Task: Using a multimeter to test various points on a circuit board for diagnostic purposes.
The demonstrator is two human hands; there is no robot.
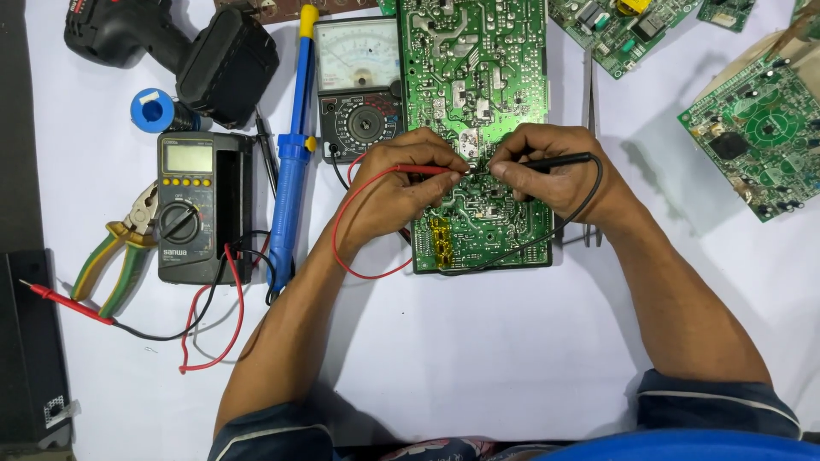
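Note:
A long green circuit board (475, 77) lies solder side up in the middle of the white table. My left hand (401, 183) pinches a red test probe (431, 170), tip down on the board's middle. My right hand (555, 171) grips a black test probe (559, 160), its tip touching the board close beside the red one. The red lead (342, 230) and the black lead (589, 201) loop back toward an analog multimeter (359, 85) with a needle dial, left of the board.
A digital multimeter (192, 205) with its own leads sits at left beside pliers (120, 256), a blue desoldering pump (293, 162), a solder spool (152, 109) and a black cordless drill (184, 47). Tweezers (591, 128) lie right of the board. More circuit boards (760, 137) sit at upper right.

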